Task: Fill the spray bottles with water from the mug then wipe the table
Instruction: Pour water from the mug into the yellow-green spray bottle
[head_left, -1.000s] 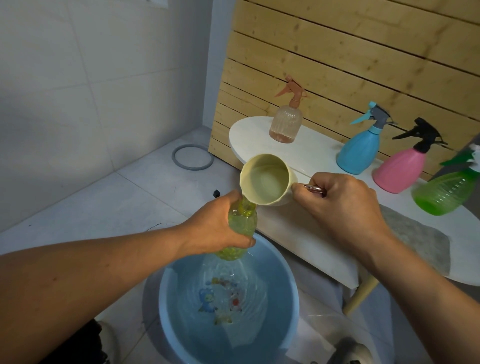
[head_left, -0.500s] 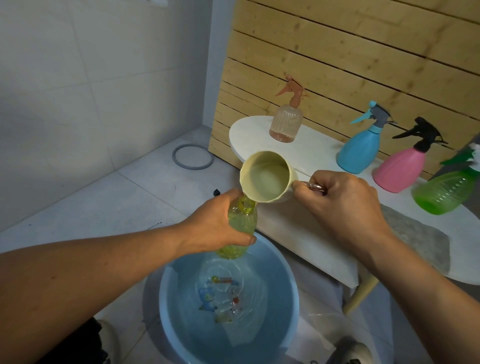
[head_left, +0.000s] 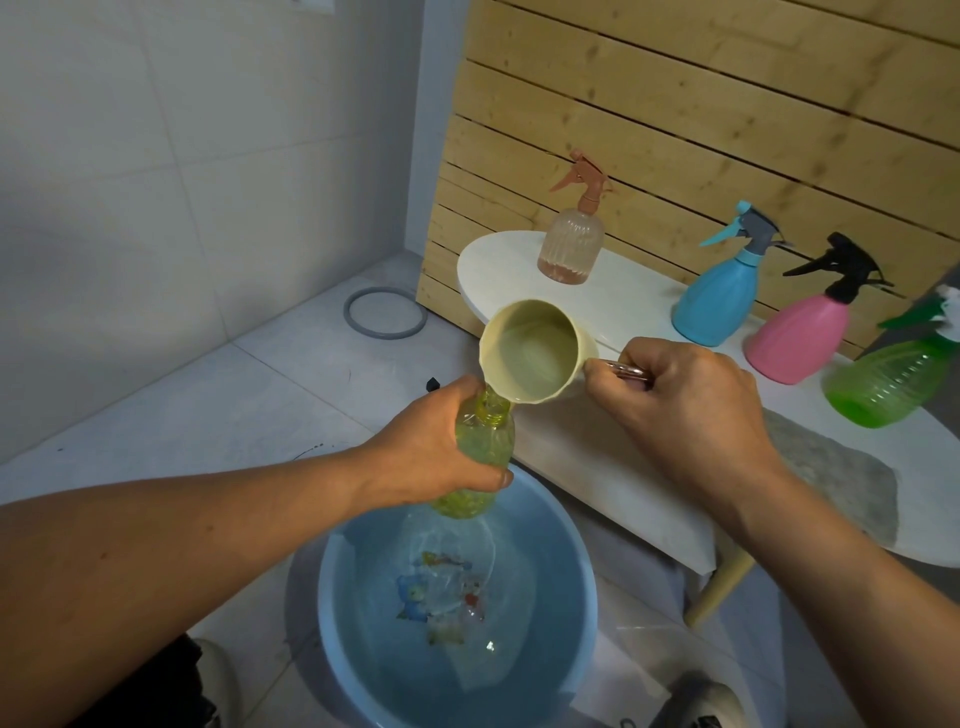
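My left hand (head_left: 431, 452) wraps its fingers around the uncapped yellow-green bottle (head_left: 480, 441), holding it above the blue basin (head_left: 457, 618) on the floor. My right hand (head_left: 691, 410) grips the handle of the cream mug (head_left: 535, 358), tilted so its lip meets the bottle's mouth. Four spray bottles stand along the table's (head_left: 644, 312) far edge; a grey cloth (head_left: 831, 478) lies near its front edge.

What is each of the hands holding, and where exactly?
The left hand grips the yellow-green bottle around its body. The right hand holds the cream mug by its handle.
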